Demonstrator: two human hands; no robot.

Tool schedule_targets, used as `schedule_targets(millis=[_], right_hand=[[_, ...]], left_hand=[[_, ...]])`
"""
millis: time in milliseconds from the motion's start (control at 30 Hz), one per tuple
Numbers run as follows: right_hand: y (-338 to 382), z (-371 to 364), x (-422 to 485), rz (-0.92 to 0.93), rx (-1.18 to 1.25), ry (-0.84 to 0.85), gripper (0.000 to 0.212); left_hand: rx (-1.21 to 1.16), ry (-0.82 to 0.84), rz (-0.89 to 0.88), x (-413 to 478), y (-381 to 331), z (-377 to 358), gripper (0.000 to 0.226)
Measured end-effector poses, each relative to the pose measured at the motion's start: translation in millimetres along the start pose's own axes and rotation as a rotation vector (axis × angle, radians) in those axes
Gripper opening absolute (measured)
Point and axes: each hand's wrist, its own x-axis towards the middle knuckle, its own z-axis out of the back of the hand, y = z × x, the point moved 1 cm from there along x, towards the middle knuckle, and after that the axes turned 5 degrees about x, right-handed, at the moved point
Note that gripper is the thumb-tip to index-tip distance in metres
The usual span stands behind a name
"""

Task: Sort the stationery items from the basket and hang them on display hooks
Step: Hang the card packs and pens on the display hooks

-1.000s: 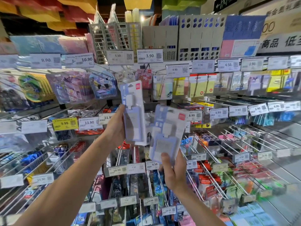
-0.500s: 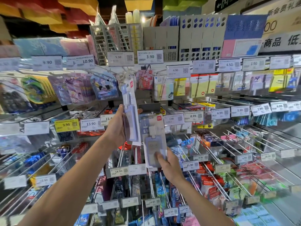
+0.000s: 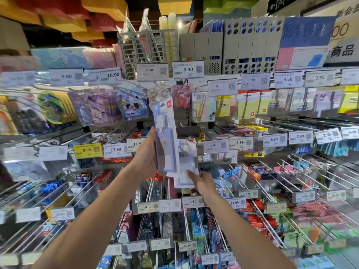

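Lilac card-holder pack point(image 3: 166, 146), upright, is gripped by the left hand point(image 3: 147, 154); the right hand point(image 3: 204, 184) pinches a second pack point(image 3: 185, 165) just beside it.

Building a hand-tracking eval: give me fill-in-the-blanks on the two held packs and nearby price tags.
The left hand grips a tall pale-purple plastic card-holder pack; the right hand holds a clear plastic pack that sits ____ than it.
The yellow price tag reads ____.
The white price tag just right of the 5.50 tag reads ____.
Missing: lower; 9.99; 3.90.
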Motion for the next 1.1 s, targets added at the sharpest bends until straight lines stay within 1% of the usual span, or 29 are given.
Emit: schedule_targets(millis=[100,167,233,267,300,333,367,400,433,467,500,533,567,600,667,700,767,833,933,1000,1100], right_hand=[[10.4,-4.6,15.0,-0.064,-0.067,-0.047,0.048],[12.4,-6.2,20.8,-0.091,-0.142,-0.043,0.062],[13.7,-4.8,16.2,-0.090,-0.340,-0.028,0.072],[15.0,-3.9,11.6,-0.054,-0.475,-0.035,0.072],[18.0,-2.5,6.5,0.033,-0.586,-0.056,0.065],[22.5,-1.2,0.0,0.172,-0.620,-0.083,0.053],[28.4,-0.9,-9.4,0.327,-0.578,-0.089,0.038],[34.3,-1.2,-19.2,0.457,-0.445,-0.054,0.030],[39.5,-1.8,-30.6,0.532,-0.257,0.013,0.036],[44.9,-3.3,-40.5,0.549,-0.051,0.084,0.046],[51.6,-4.2,-48.6,0.541,0.099,0.135,0.055],[57.2,-4.2,-54.7,0.536,0.183,0.168,0.063],[62.7,-5.0,-59.2,0.553,0.186,0.192,0.066],[67.2,-6.1,-62.7,0.586,0.147,0.215,0.058],[72.9,-11.5,-66.0,0.627,0.065,0.250,0.021],[73.8,-14.2,-66.0,0.648,0.057,0.254,0.015],[74.1,-16.2,-67.4,0.655,0.066,0.237,0.023],[65.9,-13.6,-66.8,0.603,0.099,0.278,0.025],[43.6,0.6,-66.2,0.470,0.118,0.335,0.030],[22.7,11.5,-64.6,0.398,0.111,0.376,0.036],[-8.5,27.0,-64.3,0.298,0.021,0.391,0.041]], left_hand=[[0.019,0.002,-0.022,1.6,0.2,1.0,0.058],[0.039,0.002,-0.030,2.3,0.7,2.1,0.058],[0.048,-0.004,-0.031,2.7,0.4,2.3,0.057],[0.049,-0.009,-0.030,2.5,0.2,2.3,0.055],[0.052,-0.012,-0.031,2.8,0.0,2.1,0.053],[0.057,-0.013,-0.033,3.5,0.0,1.9,0.051],[0.062,-0.014,-0.033,4.1,0.4,1.4,0.049],[0.067,-0.019,-0.034,4.5,0.2,0.6,0.048],[0.072,-0.030,-0.035,4.8,0.4,-0.2,0.047],[0.077,-0.043,-0.037,5.2,1.0,-0.7,0.047],[0.081,-0.048,-0.045,6.1,1.7,-0.9,0.048],[0.088,-0.046,-0.055,6.9,2.6,-1.2,0.048],[0.094,-0.041,-0.070,7.4,3.5,-1.6,0.049],[0.100,-0.035,-0.084,8.2,4.5,-1.9,0.049],[0.097,-0.012,-0.106,9.3,6.9,-2.0,0.049],[0.088,-0.007,-0.114,8.8,7.5,-2.4,0.048],[0.061,-0.012,-0.117,6.6,7.1,-3.2,0.042],[0.031,0.012,-0.100,4.4,6.1,-3.5,0.039],[0.006,0.082,-0.021,-1.9,2.5,-3.1,0.051],[-0.016,0.080,-0.037,-3.6,0.3,-2.0,0.052],[-0.064,0.046,-0.079,-4.6,-0.9,-1.7,0.046]])
